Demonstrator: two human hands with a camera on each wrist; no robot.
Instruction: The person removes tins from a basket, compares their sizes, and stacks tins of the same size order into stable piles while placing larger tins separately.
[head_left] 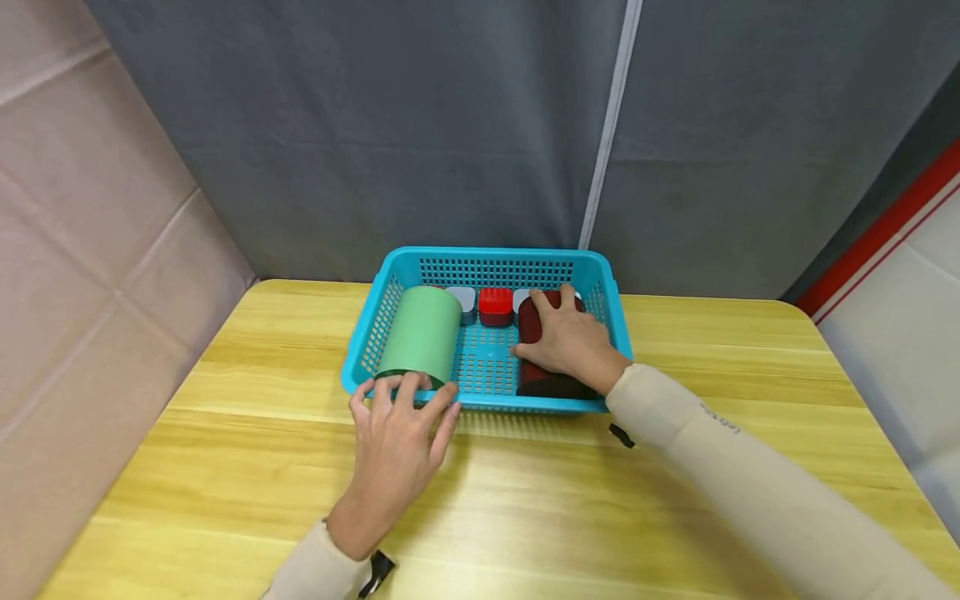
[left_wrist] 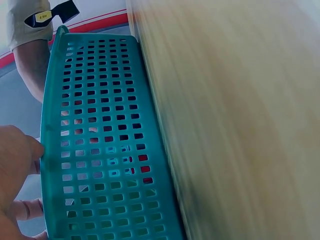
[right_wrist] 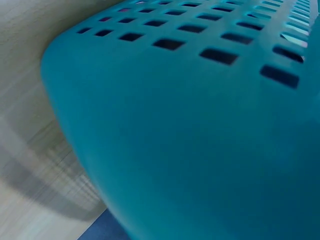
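Note:
A light green cylinder [head_left: 422, 332] lies along the left side of the blue plastic basket [head_left: 487, 404]. My left hand [head_left: 397, 433] is at the basket's front rim, with its spread fingers reaching over it to the cylinder's dark near end. In the left wrist view those fingers [left_wrist: 26, 210] show behind the rim. On the right side lies a dark red cylinder [head_left: 551, 385]. My right hand [head_left: 570, 337] grips it from above, thumb on its left side and fingers over its far part. The right wrist view shows only the basket's outer wall [right_wrist: 150, 125] and some tabletop.
Along the basket's back wall sit a small red box [head_left: 496, 307] and a pale grey-blue one [head_left: 465, 304], with another pale piece partly hidden by the dark red cylinder. The basket stands on a wood-grain table [head_left: 487, 508], close to a grey curtain [head_left: 375, 142].

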